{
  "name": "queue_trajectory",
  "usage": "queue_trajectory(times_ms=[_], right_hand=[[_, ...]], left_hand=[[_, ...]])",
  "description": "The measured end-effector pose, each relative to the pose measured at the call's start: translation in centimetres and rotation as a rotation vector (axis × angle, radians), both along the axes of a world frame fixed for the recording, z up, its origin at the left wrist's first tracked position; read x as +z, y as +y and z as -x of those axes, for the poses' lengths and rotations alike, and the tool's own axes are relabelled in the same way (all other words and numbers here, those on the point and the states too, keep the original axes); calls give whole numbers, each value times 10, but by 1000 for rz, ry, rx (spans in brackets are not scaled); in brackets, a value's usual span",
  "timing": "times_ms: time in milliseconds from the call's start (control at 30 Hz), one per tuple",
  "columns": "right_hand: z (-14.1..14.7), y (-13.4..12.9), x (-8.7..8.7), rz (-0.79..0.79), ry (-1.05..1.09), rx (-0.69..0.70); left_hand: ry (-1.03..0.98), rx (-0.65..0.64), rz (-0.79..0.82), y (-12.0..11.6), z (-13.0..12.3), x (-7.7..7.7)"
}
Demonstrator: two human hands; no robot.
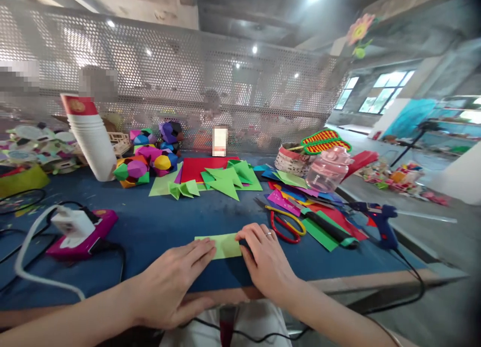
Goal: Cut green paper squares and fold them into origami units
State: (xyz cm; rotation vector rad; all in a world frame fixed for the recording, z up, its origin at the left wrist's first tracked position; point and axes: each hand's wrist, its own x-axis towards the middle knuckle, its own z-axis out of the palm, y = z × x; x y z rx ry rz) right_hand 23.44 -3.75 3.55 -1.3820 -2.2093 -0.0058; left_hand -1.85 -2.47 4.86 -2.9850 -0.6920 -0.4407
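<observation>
A light green strip of folded paper [227, 246] lies on the blue tabletop near its front edge. My left hand [176, 274] rests with stretched fingers flat on the strip's left end, thumb spread toward the table edge. At the right end, my right hand [265, 259] has its fingers bent and its thumb below the index finger, closed on the paper; part of that end is hidden beneath them. Scissors [287, 224] with red and yellow handles lie beyond my right hand. Folded green paper pieces [225, 179] sit farther back, partly over a red sheet [191, 169].
At the left are a purple power strip [84, 237] with cables and leaning stacked paper cups [90, 136]. Colourful paper balls [133, 170] stand behind. To the right lie a black-handled tool [326, 227], a blue glue gun [379, 222] and a pink bottle [328, 169]. A perforated screen [169, 76] rises behind.
</observation>
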Motion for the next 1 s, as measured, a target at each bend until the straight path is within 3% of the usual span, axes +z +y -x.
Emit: queue_trajectory(times_ms=[133,200,367,633,1000], right_hand=[[7,-12,0,-112,-12,338],[10,-15,-3,-101,-44,411],[12,-15,-10,-79,-74,393],[8,-8,-18,-116,-43,393],[7,-3,-15,-202,-32,371]], left_hand=[[2,12,63,-3,-1,0],[-20,19,64,-4,-1,-3],[7,21,38,-3,-1,-8],[67,15,-6,1,2,-3],[137,58,-90,-7,38,8]])
